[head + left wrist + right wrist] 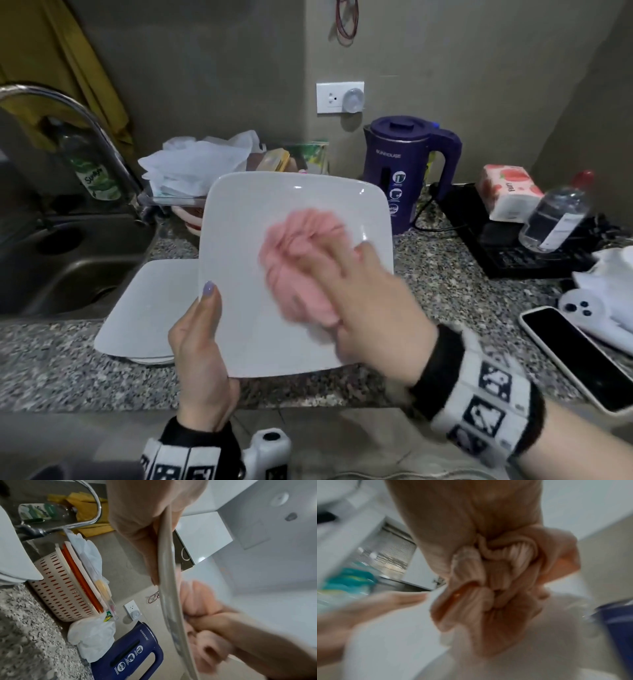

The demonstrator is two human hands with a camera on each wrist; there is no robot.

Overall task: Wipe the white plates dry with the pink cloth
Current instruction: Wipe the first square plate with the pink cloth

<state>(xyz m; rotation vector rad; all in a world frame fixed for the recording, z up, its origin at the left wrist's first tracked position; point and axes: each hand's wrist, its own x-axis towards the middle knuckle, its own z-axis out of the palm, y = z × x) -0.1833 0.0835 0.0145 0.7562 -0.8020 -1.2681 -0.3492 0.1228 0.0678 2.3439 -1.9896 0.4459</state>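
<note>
White plate (260, 219), square with rounded corners, glossy, tilted up over the counter (445, 274). Left hand (198, 346) clamps its 7 o'clock edge. Right hand (363, 298), blurred, grips the bunched pink cloth (298, 253) against plate centre. Second plate (147, 308) flat at 9 o'clock; kettle (404, 164) close at 1 o'clock.

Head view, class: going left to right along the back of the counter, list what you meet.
Tap → dish soap bottle → white plastic bags → purple kettle → tissue pack → clear bottle.
</note>
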